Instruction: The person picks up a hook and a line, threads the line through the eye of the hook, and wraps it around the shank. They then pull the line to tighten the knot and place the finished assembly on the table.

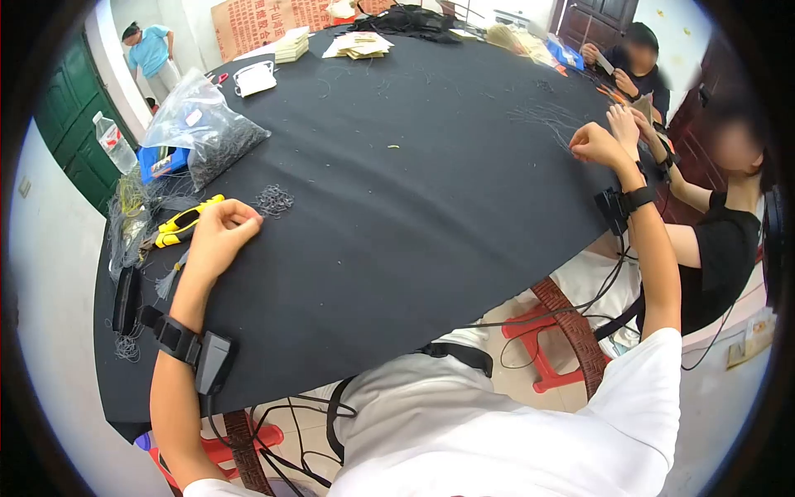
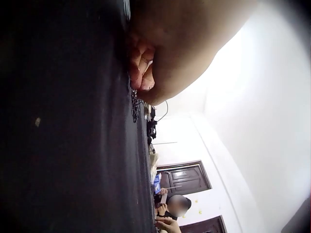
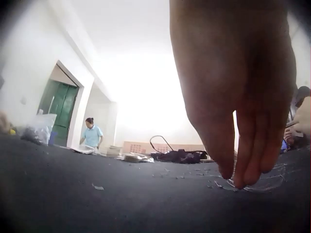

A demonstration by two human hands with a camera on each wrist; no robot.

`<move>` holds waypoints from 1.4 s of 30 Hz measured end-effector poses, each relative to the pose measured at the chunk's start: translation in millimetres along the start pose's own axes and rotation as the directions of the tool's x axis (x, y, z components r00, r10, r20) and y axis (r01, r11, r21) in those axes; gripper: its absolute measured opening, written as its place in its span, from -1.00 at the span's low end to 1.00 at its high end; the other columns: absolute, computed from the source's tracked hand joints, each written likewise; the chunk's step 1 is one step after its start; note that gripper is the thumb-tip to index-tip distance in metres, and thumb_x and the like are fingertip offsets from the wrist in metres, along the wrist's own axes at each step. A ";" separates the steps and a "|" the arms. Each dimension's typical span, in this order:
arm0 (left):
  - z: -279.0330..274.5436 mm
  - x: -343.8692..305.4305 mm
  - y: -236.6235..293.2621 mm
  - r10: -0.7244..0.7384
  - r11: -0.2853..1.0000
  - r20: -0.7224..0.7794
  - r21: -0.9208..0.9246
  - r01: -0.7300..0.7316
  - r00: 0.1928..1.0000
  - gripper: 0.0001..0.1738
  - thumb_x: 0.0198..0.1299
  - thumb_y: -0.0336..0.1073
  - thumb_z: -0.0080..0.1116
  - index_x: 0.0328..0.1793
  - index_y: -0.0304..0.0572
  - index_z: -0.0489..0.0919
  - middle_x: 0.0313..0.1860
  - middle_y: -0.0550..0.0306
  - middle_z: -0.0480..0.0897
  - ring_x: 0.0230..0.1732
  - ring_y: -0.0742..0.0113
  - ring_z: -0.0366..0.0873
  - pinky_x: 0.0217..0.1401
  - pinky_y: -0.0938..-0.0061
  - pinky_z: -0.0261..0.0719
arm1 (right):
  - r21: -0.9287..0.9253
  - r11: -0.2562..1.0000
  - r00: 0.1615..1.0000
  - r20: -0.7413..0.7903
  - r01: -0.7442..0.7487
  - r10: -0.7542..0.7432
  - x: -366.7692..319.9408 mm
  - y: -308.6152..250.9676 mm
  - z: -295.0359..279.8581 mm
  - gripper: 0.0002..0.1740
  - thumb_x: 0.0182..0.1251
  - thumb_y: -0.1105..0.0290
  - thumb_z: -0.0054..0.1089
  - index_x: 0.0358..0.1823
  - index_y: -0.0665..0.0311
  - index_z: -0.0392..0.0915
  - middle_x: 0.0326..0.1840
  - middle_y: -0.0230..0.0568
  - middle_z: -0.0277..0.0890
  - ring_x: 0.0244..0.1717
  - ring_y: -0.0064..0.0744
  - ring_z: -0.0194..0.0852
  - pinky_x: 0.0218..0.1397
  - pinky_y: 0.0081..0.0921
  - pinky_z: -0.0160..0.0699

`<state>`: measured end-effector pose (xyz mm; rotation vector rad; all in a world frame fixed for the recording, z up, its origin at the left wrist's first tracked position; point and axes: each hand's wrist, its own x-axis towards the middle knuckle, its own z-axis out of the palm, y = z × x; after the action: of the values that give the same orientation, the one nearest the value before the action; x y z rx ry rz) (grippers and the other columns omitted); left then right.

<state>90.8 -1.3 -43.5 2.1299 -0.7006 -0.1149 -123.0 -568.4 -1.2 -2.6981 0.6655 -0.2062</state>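
Observation:
At the left side of the table, my left hand [image 1: 222, 236] has its fingers bent and thumb and forefinger tips close together, beside a small pile of dark, wiry pieces [image 1: 274, 200]. In the left wrist view, the hand [image 2: 163, 58] is low at the table with the pile [image 2: 135, 106] by its fingertips; whether it pinches a piece is hidden. My right hand [image 1: 603, 145] is over the far right side, by loose thin dark strands [image 1: 546, 120]. Seen from the right wrist, the hand [image 3: 238, 92] points down with fairly straight fingers, tips close to the strands [image 3: 267, 183].
A clear bag of dark pieces [image 1: 224, 141], a plastic bottle [image 1: 114, 142], yellow-handled pliers [image 1: 186, 222] and tangled strands [image 1: 132, 207] lie left. Paper stacks [image 1: 358, 45] and a black bag [image 1: 406, 22] are at the back. People sit along the right side.

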 end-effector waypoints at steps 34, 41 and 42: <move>-3.7 -6.0 6.6 0.122 0.962 0.023 -0.249 -0.113 0.992 -0.82 0.05 -0.47 0.18 -0.18 -0.29 0.63 -0.30 0.22 0.63 -0.24 0.52 0.57 -0.14 0.65 0.49 | -0.152 0.947 0.819 -0.476 0.283 -0.321 65.7 -38.9 3.8 -0.86 -0.10 0.50 0.15 -0.55 0.36 0.35 -0.62 -0.19 0.31 -0.53 -0.44 0.30 -0.40 -0.49 0.32; -1.5 -5.8 4.8 0.082 0.949 0.015 -0.307 -0.074 0.996 -0.81 0.03 -0.43 0.19 -0.20 -0.32 0.64 -0.30 0.12 0.67 -0.27 0.48 0.59 -0.14 0.62 0.51 | -0.154 0.839 0.712 -0.463 0.522 -0.528 64.1 -140.6 -49.6 -0.82 0.08 0.42 0.17 -0.40 0.34 0.37 -0.52 -0.38 0.31 -0.44 -0.61 0.30 -0.33 -0.60 0.35; -0.4 -6.1 3.4 0.081 0.943 0.000 -0.323 -0.076 0.997 -0.80 0.02 -0.44 0.20 -0.20 -0.33 0.64 -0.28 0.10 0.67 -0.25 0.48 0.59 -0.12 0.62 0.51 | -0.094 0.837 0.762 -0.369 0.539 -0.532 59.4 -163.5 -50.5 -0.82 0.12 0.44 0.17 -0.32 0.34 0.38 -0.44 -0.43 0.35 -0.35 -0.65 0.36 -0.22 -0.67 0.41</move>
<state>84.3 0.6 -41.7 1.7869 -0.7207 -0.1880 -13.0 -476.6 109.6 -2.7831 -0.0511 -0.8994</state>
